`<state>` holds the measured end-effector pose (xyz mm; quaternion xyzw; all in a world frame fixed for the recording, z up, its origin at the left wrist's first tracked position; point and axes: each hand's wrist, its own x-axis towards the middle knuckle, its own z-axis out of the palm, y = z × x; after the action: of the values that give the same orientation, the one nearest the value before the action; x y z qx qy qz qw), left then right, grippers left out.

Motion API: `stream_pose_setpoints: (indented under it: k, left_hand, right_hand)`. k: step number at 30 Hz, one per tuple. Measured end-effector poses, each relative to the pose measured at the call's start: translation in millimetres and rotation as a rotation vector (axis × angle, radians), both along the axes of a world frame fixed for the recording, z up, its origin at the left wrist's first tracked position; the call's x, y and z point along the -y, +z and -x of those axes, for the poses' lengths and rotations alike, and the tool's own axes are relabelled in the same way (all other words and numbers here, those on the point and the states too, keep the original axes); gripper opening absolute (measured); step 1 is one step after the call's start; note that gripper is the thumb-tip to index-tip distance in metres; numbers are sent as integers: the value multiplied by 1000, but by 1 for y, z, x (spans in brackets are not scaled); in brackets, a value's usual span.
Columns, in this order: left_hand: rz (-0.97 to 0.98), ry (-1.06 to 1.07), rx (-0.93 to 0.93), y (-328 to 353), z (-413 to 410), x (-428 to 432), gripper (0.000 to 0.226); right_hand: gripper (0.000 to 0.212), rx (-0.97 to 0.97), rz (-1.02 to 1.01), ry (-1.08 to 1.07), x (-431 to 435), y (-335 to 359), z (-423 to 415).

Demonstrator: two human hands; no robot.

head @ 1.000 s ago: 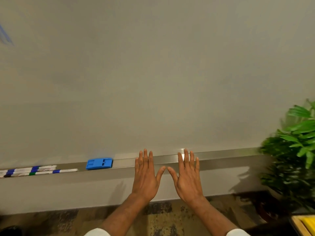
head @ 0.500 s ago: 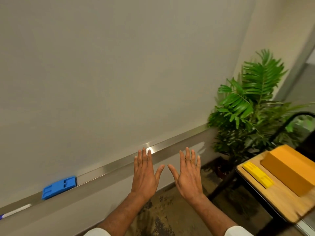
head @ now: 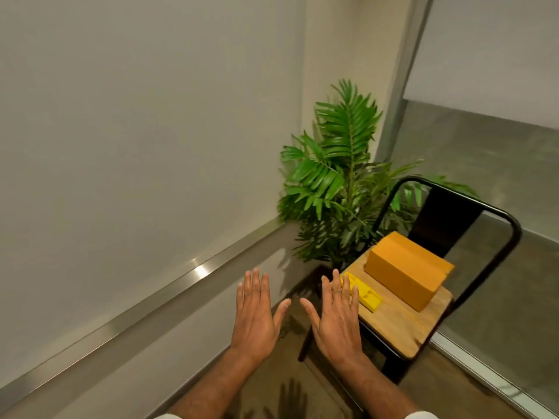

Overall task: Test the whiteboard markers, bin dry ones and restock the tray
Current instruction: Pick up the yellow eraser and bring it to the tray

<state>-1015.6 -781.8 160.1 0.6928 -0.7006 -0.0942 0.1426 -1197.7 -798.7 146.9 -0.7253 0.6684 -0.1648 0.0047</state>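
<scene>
White sleeve cuffs (head: 419, 415), bare forearms (head: 217, 379), bare left hand (head: 255, 323), bare right hand (head: 336, 326)

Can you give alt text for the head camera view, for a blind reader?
Left hand and right hand hover open and empty beside a whiteboard tray. On the right, a chair holds an orange box and a yellow case, beside a leafy plant.

On my feed the whiteboard (head: 136, 131) reads as a plain, pale grey-white, and the marker tray (head: 151, 300) under it is brushed silver with one bright glint. The palm plant (head: 332, 176) runs from vivid to dark green. I see a chair (head: 447, 222) with a black frame and a light tan, grained wooden seat (head: 402, 328), a solid mustard-orange cardboard box (head: 405, 273), a bright yellow flat case (head: 367, 296), a mottled dark brown floor (head: 266, 388) and white sleeve cuffs (head: 419, 415).
</scene>
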Motion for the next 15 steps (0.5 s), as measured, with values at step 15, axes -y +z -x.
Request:
stream_pose_setpoints:
  k: [15]
  left_hand:
    - [-92, -173, 66, -62, 136, 107, 90]
  right_hand:
    - [79, -41, -140, -108, 73, -60, 142]
